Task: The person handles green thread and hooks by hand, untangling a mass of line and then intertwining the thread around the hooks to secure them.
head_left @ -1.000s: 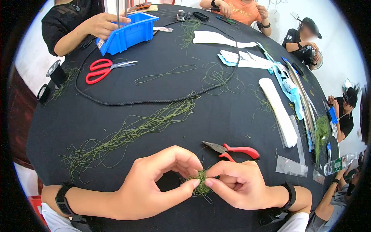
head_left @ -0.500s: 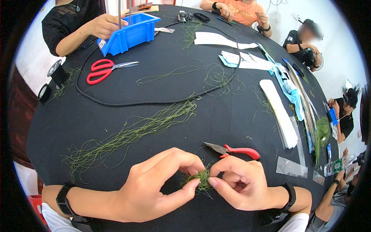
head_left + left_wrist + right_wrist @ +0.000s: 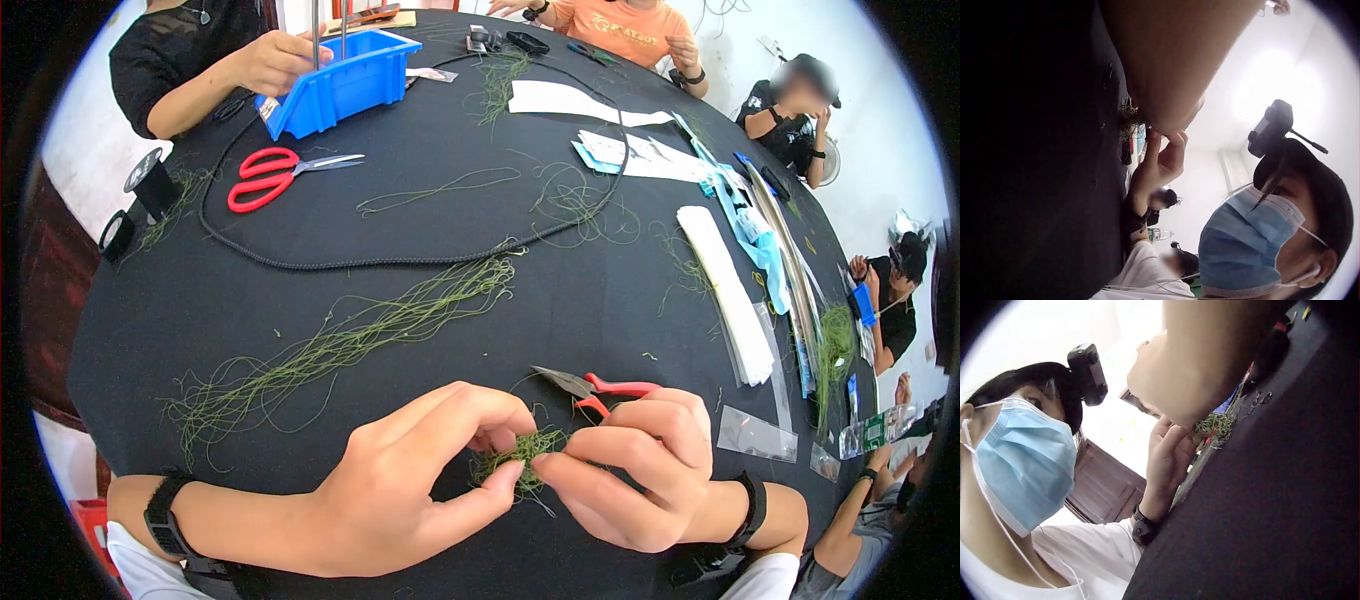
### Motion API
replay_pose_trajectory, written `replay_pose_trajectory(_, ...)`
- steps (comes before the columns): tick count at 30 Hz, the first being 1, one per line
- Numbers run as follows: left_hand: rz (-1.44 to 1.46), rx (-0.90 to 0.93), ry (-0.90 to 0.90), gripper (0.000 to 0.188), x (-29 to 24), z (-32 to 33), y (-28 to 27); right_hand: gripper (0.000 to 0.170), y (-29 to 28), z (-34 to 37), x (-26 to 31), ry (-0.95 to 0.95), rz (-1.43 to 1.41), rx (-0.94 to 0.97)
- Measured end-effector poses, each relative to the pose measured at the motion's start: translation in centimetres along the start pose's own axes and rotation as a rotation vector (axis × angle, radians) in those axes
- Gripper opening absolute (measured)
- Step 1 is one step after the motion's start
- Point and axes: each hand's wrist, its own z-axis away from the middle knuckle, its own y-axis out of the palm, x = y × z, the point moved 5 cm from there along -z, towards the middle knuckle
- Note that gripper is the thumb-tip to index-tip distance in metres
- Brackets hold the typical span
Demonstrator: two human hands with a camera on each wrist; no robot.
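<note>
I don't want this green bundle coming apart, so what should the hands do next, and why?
Probably steady the green thread bundle with the left hand while the right hand tucks its edge inward. The left thumb and fingers curl round it, the right fingertips are at its edge, and it looks loose and straggly.

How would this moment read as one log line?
left hand: holds green thread tangle | right hand: pinches tangle's edge | pliers: on table beyond right hand | scissors: untouched
</note>
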Motion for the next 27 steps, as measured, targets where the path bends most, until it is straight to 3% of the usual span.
replay_pose_trajectory(17,-0.076,-0.012,0.055,0.016,-0.16,0.08,0.16,0.029,0.69,0.0,0.44,-0.038,0.082,0.013)
replay_pose_trajectory(27,0.015,0.047,-0.058,0.011,0.22,0.01,0.02,0.032,0.01,-0.14,0.36,-0.112,0.06,-0.011)
